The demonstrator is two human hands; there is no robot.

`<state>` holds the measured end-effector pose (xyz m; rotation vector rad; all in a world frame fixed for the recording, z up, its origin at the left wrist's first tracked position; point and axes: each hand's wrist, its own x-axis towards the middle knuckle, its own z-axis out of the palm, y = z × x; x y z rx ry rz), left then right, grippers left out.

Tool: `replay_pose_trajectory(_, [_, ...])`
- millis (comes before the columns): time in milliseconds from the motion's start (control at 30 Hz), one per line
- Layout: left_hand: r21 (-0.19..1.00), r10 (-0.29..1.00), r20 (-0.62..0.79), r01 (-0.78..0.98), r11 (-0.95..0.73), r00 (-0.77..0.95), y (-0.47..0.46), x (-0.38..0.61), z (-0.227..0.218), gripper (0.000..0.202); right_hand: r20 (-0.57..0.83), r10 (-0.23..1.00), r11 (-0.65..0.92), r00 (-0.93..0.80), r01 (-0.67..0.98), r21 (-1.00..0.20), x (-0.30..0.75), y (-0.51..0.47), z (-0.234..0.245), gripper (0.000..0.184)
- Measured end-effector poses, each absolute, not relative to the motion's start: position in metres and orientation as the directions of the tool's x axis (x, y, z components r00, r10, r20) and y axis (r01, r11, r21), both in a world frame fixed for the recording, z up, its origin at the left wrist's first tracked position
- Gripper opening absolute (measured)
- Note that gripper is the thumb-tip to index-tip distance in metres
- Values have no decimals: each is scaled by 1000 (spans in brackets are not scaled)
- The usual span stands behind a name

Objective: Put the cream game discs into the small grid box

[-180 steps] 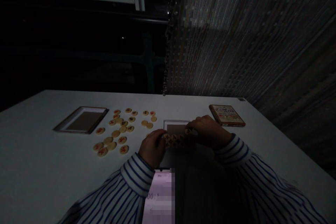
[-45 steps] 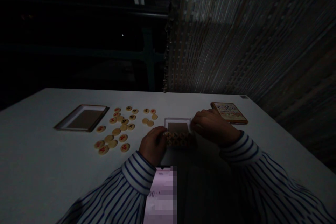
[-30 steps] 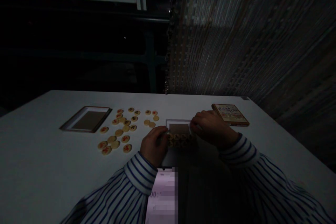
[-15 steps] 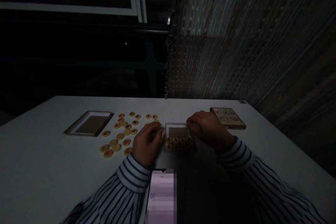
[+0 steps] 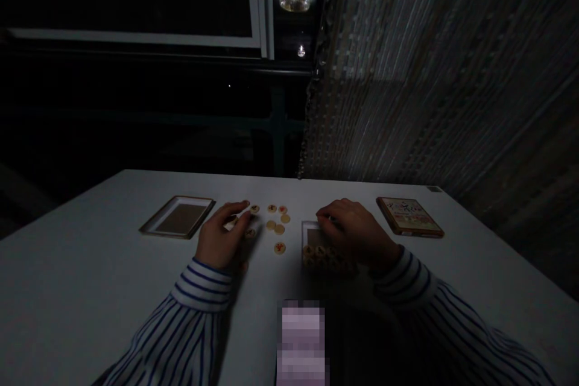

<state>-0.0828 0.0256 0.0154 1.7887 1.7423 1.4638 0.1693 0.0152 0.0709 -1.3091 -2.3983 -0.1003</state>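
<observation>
On the white table (image 5: 90, 289) lie several round wooden game discs (image 5: 275, 226) with red or black marks. My left hand (image 5: 221, 235) is stretched over the left part of that scatter, covering most of it, its fingers extended and lying on the discs. My right hand (image 5: 353, 232) rests with curled fingers on the far edge of a small open box (image 5: 310, 235), which holds a row of discs (image 5: 316, 251) at its near side. What the right fingers pinch is hidden.
An open box lid or tray (image 5: 178, 217) lies at the left. A flat printed box (image 5: 409, 215) sits at the right. A lit phone screen (image 5: 302, 344) is at the near edge. A beaded curtain (image 5: 429, 72) hangs behind the table; the room is dark.
My left hand left the small box and reached left over the loose discs. My right hand stayed at the box. The view shifted, so everything sits further right.
</observation>
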Motion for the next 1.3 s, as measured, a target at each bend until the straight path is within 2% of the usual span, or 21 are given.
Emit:
replay_pose_trajectory(133, [709,843,491,663,-240,-219,29,-90,6,31,395,779,575,-486,806,-141,150,18,78,19])
replay_pose_trajectory(400, [527,836,545,802,-281,-65,34,-96,-6,32,436,795,566,-422,773,-286,116,28,85,20])
replay_pose_trajectory(500, [468,845,535,833,-295,-2,34,-98,-7,29,422,808,554,-412,776,-303,103,29,83,21])
replay_pose_trajectory(733, [368,892,446,892,-261,77,35,-102,-16,32,347,810,555,-473,810,-190,79,35,50,21])
replay_pose_trajectory(933, [297,882,453,910,-288,132,38,-103,-23,29,365,786,579,-499,801,-153,73,37,21,22])
replay_pose_trajectory(1300, [226,890,419,929,-292,177,40,-101,-25,23,342,777,585,-529,807,-81,68,33,11,24])
